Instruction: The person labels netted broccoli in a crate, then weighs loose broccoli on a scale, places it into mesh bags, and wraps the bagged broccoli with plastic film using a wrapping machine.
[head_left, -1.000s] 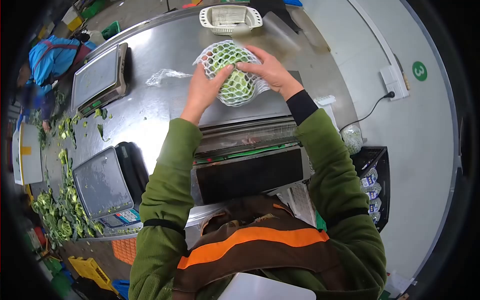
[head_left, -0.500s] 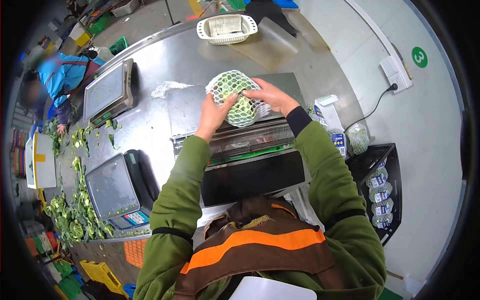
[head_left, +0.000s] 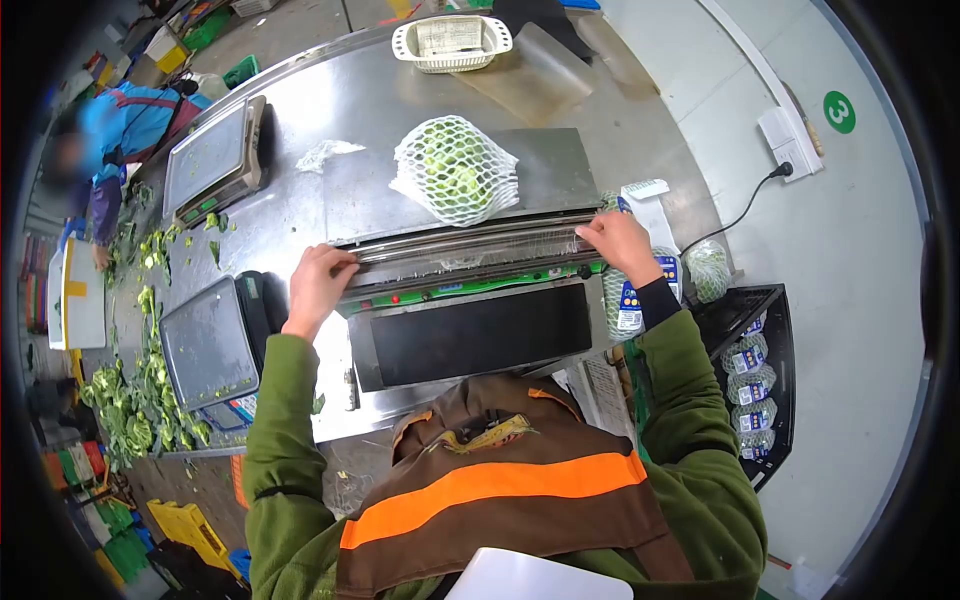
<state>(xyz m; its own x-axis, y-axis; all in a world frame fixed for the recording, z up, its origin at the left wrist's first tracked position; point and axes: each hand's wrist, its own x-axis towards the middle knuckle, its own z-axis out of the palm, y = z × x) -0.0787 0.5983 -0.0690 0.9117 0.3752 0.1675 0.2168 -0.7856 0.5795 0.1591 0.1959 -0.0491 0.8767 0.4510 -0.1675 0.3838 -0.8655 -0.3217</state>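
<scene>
A pale green vegetable head, which looks like cauliflower, in a white foam net (head_left: 455,172) rests on the metal plate (head_left: 555,160) behind the film wrapping machine (head_left: 480,337). Both hands are off it. At the left end of the machine's roller bar, my left hand (head_left: 320,287) has its fingers pinched on the edge of the clear plastic film (head_left: 470,255). My right hand (head_left: 622,243) pinches the film's right end between thumb and fingers. The film lies low across the machine between them. A black flat panel is on the machine's near side.
Two scales (head_left: 210,345) (head_left: 210,165) stand on the left, beside leafy trimmings (head_left: 140,415). A white basket (head_left: 452,45) sits at the back. Netted, labelled heads (head_left: 622,300) are at the right, with more in a black crate (head_left: 770,400). A co-worker (head_left: 130,125) is at far left.
Both hands have let go of the netted head, which now sits on the plate. They have moved apart and nearer, down to the two ends of the wrapping machine's film.
</scene>
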